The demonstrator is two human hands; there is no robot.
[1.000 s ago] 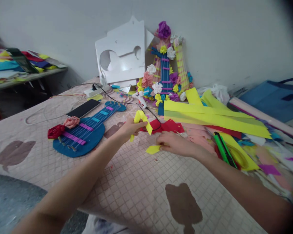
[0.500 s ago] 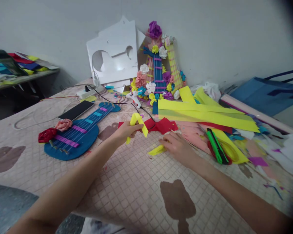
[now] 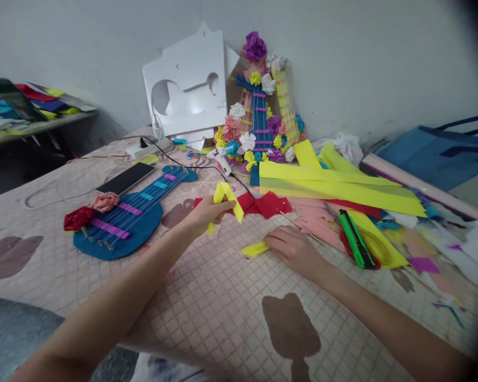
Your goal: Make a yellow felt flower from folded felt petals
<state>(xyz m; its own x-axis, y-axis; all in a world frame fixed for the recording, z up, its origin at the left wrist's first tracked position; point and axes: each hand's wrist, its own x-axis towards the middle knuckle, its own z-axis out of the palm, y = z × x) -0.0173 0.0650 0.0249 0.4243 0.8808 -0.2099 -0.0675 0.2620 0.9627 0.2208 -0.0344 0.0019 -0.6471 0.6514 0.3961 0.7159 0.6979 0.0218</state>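
My left hand [image 3: 205,212] pinches a folded yellow felt strip [image 3: 225,201] and holds it just above the quilted cloth. My right hand [image 3: 292,248] rests on the cloth with its fingers curled over one end of a small yellow felt piece [image 3: 254,248]. Red felt pieces [image 3: 269,204] lie just behind both hands. A thin wooden stick [image 3: 292,218] lies beside my right hand.
A blue felt guitar [image 3: 121,220] with red and pink roses lies left, a phone [image 3: 125,179] behind it. A glue gun [image 3: 219,158], decorated guitars [image 3: 261,114] and white cut board [image 3: 187,93] stand at the back. Yellow felt sheets [image 3: 334,183] and a green cutter [image 3: 352,239] lie right.
My right hand slid back toward me along the cloth, drawing the small yellow piece with it. My left hand kept the folded strip almost still.
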